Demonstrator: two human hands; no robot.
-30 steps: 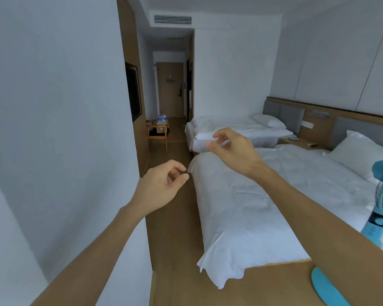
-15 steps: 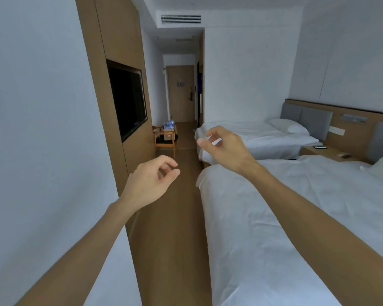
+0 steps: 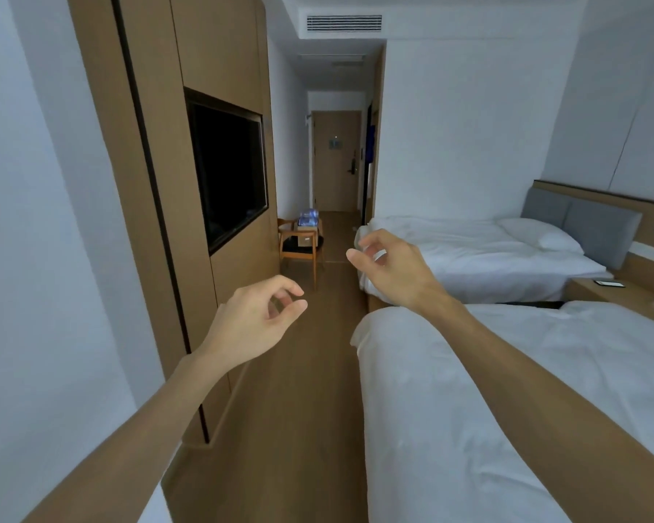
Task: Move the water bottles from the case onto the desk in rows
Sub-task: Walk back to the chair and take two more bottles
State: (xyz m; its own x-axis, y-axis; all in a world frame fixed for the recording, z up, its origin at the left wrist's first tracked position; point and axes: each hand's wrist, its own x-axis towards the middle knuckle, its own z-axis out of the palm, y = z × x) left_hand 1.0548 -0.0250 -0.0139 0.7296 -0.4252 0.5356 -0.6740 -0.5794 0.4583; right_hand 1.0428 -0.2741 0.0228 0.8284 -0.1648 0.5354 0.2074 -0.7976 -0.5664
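Both arms reach forward into a narrow room. The left hand (image 3: 255,320) is at about 8 o'clock from the middle of the view, fingers loosely curled, thumb and forefinger tips near each other but apart, holding nothing. The right hand (image 3: 391,268) is higher, just right of the middle, fingers also loosely bent and empty.

The bottles (image 3: 307,217) show far off at 12 o'clock from the left hand: a bluish, plastic-wrapped bundle on top of a box (image 3: 306,235) that sits on a wooden chair (image 3: 301,251). They are too small to count. The chair stands against the wood wall panel (image 3: 219,50), just past the dark TV (image 3: 225,168) set into it.

At 3 o'clock lie two beds: the near bed (image 3: 450,390) under the right forearm, the far bed (image 3: 469,251) behind the right hand, with a pillow (image 3: 540,234) at its head. A door (image 3: 336,160) closes the corridor at 12 o'clock, and a vent (image 3: 343,23) sits above.
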